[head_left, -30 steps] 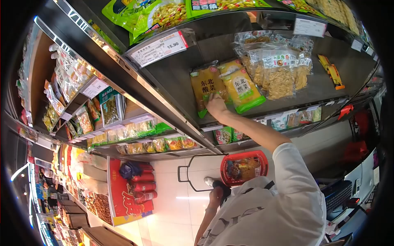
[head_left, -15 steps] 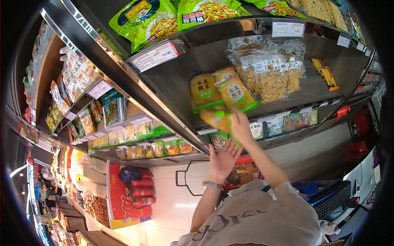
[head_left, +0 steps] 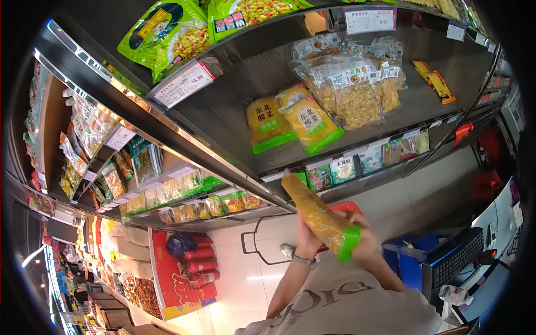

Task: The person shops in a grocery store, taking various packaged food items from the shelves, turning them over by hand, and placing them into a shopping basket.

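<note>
A yellow packet of pickled cabbage (head_left: 319, 213) with a green end is between my hands, tilted, in front of my chest. My right hand (head_left: 365, 240) grips it near the green end, fingers curled around its side. Below its left edge, my left hand (head_left: 306, 235), with a band on the wrist, holds the packet from beneath; its fingers are partly hidden. On the shelf (head_left: 234, 120) ahead lie matching packets of pickled cabbage (head_left: 312, 124), next to clear bags of a dried, tan food (head_left: 357, 95).
Price tags (head_left: 184, 84) line the shelf edges. Green snack bags (head_left: 164, 39) sit on the upper shelf. Small packets (head_left: 342, 167) fill a lower shelf. At right are a keyboard (head_left: 459, 258) and a plastic bottle (head_left: 455, 295). A red display box (head_left: 173, 279) stands on the floor at left.
The packet has come away from the shelf, down toward my chest. My right hand has drawn back with it, and my left hand, open before, now holds it too.
</note>
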Demonstrator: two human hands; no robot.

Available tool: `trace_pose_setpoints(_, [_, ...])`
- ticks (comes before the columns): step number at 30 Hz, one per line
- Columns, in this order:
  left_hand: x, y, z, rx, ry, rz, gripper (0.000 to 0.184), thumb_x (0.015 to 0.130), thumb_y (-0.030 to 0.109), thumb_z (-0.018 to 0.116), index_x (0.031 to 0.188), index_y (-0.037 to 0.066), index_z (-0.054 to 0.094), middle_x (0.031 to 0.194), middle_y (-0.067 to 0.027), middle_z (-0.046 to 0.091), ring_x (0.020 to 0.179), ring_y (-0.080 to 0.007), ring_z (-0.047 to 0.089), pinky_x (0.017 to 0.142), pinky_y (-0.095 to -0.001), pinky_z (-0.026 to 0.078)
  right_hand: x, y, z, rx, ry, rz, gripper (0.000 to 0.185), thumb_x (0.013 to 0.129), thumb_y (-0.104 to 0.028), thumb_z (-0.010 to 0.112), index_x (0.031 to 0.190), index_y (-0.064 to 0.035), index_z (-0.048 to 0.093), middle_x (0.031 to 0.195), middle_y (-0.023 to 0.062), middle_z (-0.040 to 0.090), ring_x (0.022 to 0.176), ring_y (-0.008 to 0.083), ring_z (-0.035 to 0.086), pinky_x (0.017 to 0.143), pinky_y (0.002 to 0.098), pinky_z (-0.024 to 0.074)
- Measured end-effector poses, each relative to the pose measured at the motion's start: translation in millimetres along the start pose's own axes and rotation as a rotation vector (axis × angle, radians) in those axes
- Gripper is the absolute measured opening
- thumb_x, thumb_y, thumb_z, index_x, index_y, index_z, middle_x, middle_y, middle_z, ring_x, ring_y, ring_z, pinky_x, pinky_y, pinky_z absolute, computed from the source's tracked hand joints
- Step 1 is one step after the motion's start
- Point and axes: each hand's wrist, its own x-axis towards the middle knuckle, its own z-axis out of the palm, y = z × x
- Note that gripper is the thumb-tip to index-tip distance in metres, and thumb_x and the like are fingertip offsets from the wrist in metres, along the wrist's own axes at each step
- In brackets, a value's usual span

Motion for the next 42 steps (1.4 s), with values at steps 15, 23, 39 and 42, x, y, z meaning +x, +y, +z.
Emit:
trace_pose_setpoints(15, [-68.5,15.6,87.1,1.311,0.421,0.595,0.07,0.088,0.005,0.07,0.146,-0.002,0.031,0.124,-0.0156,0.059,0.113,-0.0194,0.056,0.094,-0.0313,0.045,5.1,8.8,8.8,0.558,0.075,0.475,0.072,0.098,-0.063,0.035,0.147,-0.01,0.038,0.145,0.0166,0.045,0.128,0.0317,0.05,0.106,0.0473,0.0426])
trace_pose_setpoints(23, [-87.3,9.8,85.1,1.209,0.399,0.565,0.065,0.095,0.005,0.059,0.149,0.001,0.024,0.116,-0.0104,0.056,0.097,-0.0133,0.056,0.082,-0.0242,0.045,12.8,20.0,-5.2,0.565,0.069,0.584,0.069,0.1,-0.06,0.034,0.146,-0.0092,0.038,0.143,0.0174,0.047,0.126,0.0337,0.052,0.104,0.05,0.0442])
trace_pose_setpoints(39, [-108.9,14.0,94.6,1.505,0.334,0.641,0.044,0.091,-0.004,0.051,0.134,0.004,0.05,0.144,-0.0077,0.043,0.086,-0.0071,0.044,0.077,-0.02,0.039,7.6,9.4,11.5,0.468,0.08,0.595,0.062,0.101,-0.051,0.033,0.138,-0.003,0.046,0.133,0.0205,0.055,0.117,0.0343,0.058,0.099,0.0505,0.0483])
trace_pose_setpoints(42, [-119.0,20.3,111.0,1.448,0.317,0.676,0.045,0.089,-0.004,0.052,0.133,0.005,0.052,0.143,-0.014,0.041,0.094,-0.0147,0.049,0.078,-0.0253,0.042,14.6,10.7,6.5,0.8,-0.028,0.513,0.066,0.098,-0.05,0.034,0.144,-0.0035,0.039,0.138,0.0222,0.049,0.122,0.0375,0.054,0.102,0.0531,0.0458])
